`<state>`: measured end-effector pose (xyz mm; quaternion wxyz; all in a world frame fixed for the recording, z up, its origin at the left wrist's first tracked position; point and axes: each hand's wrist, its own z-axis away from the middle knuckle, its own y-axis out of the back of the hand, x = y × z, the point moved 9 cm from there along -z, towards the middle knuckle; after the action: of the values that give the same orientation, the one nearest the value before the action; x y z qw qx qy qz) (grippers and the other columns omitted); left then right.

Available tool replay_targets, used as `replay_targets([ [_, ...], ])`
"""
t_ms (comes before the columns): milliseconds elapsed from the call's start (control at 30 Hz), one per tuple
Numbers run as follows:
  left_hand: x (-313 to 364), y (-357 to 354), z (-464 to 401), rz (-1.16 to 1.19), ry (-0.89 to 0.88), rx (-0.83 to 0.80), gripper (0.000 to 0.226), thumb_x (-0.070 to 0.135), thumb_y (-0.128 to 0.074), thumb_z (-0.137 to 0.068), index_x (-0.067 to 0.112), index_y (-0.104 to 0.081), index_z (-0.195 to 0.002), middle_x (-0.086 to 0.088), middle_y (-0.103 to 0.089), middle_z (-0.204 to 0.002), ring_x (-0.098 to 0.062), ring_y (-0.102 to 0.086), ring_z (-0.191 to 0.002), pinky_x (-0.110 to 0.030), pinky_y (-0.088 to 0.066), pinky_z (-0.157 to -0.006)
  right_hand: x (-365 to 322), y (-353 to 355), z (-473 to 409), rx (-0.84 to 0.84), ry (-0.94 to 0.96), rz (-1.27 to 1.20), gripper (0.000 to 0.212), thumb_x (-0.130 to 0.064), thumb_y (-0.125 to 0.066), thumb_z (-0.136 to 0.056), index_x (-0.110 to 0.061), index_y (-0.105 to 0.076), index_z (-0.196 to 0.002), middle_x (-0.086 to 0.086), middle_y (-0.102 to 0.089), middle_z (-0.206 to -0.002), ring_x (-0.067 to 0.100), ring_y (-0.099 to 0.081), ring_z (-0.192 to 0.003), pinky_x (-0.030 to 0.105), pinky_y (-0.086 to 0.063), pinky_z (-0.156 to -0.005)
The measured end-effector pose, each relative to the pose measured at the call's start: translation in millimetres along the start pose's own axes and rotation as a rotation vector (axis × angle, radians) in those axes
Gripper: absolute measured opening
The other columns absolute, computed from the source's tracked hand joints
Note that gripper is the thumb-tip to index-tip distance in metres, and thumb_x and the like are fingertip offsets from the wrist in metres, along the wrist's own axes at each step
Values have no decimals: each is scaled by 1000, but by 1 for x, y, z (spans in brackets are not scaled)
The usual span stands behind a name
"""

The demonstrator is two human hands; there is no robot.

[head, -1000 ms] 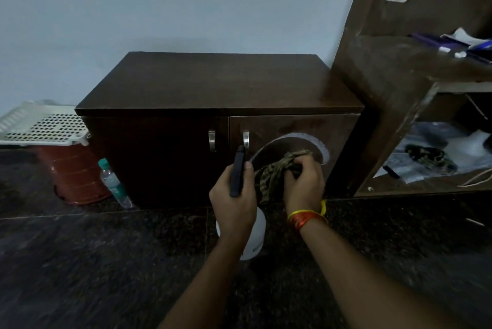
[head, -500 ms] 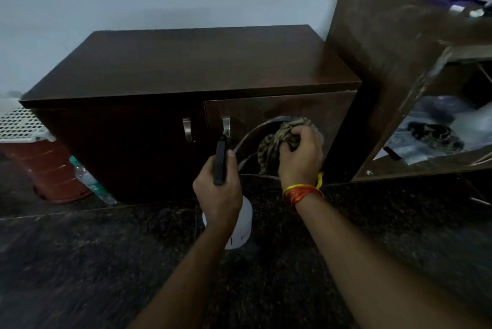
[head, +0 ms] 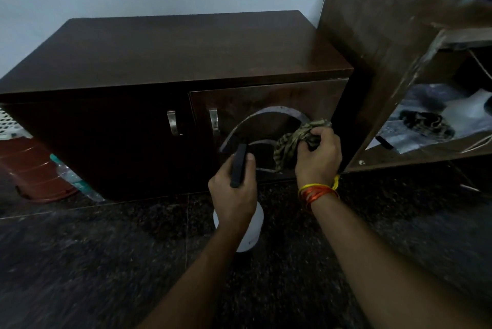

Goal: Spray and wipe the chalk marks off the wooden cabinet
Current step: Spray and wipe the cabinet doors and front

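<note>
Right hand point(head: 318, 158) clenches the bunched cloth point(head: 292, 143), which spills from its fingers toward nine o'clock, against the cabinet point(head: 186, 62) door beside the chalk arc point(head: 269, 113). Left hand point(head: 234, 193) grips the sprayer point(head: 239, 166), its white bottle hanging at six o'clock below the knuckles.

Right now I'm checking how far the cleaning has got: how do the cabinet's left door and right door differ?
The right door carries a white chalk arc and more chalk lines below it; the left door shows no chalk. The right hand presses a bunched striped cloth against the right door, while nothing touches the left door. The left door looks darker, in shadow. Both are dark wood, each with a metal handle near the centre gap.
</note>
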<state>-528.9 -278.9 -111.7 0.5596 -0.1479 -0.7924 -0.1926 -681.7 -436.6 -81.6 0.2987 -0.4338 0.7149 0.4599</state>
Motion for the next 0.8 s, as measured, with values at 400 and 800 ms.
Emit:
replay_targets([
  [400, -22, -20, 35, -80, -13, -215, 40, 34, -60, -91, 21, -43, -56, 6, -38, -45, -12, -36, -40, -24, -26, -44, 28, 15, -1, 1, -96, 80, 26, 1, -64, -82, -4, -59, -106, 18, -54, -115, 31, -54, -103, 15, -32, -77],
  [800, -66, 3, 61, -287, -11, -334, 45, 35, -63, -88, 33, -37, -52, 12, -50, -48, -8, -44, -39, -13, -23, -41, 45, 15, 10, 2, -157, 112, 25, -1, -65, -82, -6, -60, -105, 17, -55, -114, 32, -56, -101, 28, -40, -83],
])
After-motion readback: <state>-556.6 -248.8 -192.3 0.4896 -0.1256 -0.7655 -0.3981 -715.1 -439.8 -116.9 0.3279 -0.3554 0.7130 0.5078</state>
